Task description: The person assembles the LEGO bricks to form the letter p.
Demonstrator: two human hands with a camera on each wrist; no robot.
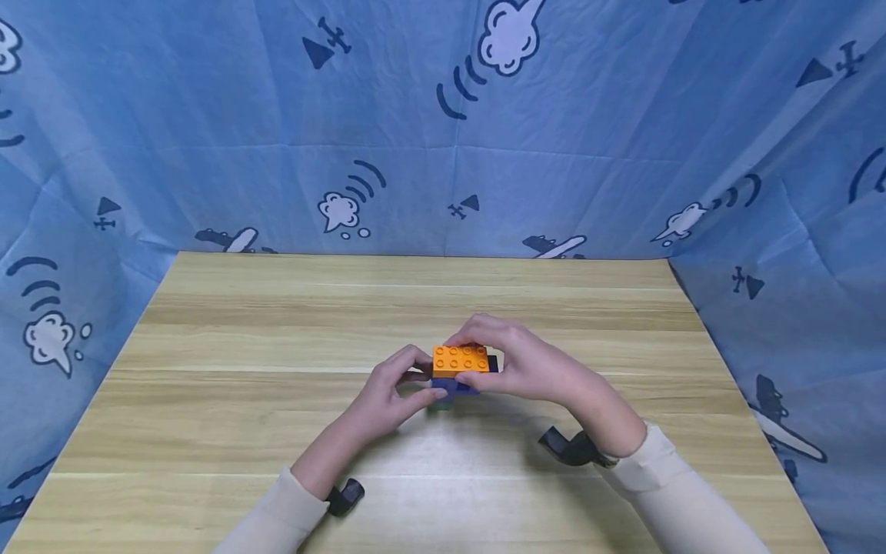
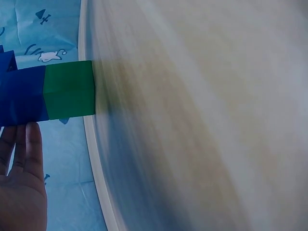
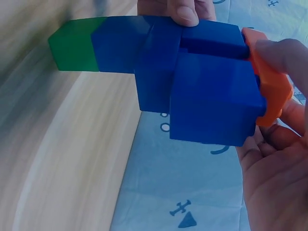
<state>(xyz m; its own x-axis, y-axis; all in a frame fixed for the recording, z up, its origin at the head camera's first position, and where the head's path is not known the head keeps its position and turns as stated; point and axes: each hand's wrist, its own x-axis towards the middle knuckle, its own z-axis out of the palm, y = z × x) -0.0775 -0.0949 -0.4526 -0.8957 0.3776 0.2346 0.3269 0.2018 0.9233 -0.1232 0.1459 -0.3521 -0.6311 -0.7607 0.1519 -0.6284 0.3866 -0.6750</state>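
A stack of toy building bricks stands upright on the table. Its lowest piece is a green brick (image 3: 77, 45), with several blue bricks (image 3: 216, 98) built above it, some jutting out sideways. An orange brick (image 1: 460, 360) with two rows of studs lies across the top, right against the upper blue bricks. My right hand (image 1: 529, 362) pinches the orange brick between thumb and fingers, from its right side. From the left, my left hand (image 1: 388, 396) holds the blue part of the stack, thumb in front and fingers behind. In the left wrist view the green brick's base meets the tabletop.
The wooden table (image 1: 242, 446) spreads out on all sides of the stack. Blue patterned cloth (image 1: 401, 92) hangs behind it and along both sides. A dark strap-like camera mount (image 1: 571, 448) sits on the right wrist, another (image 1: 346, 496) on the left.
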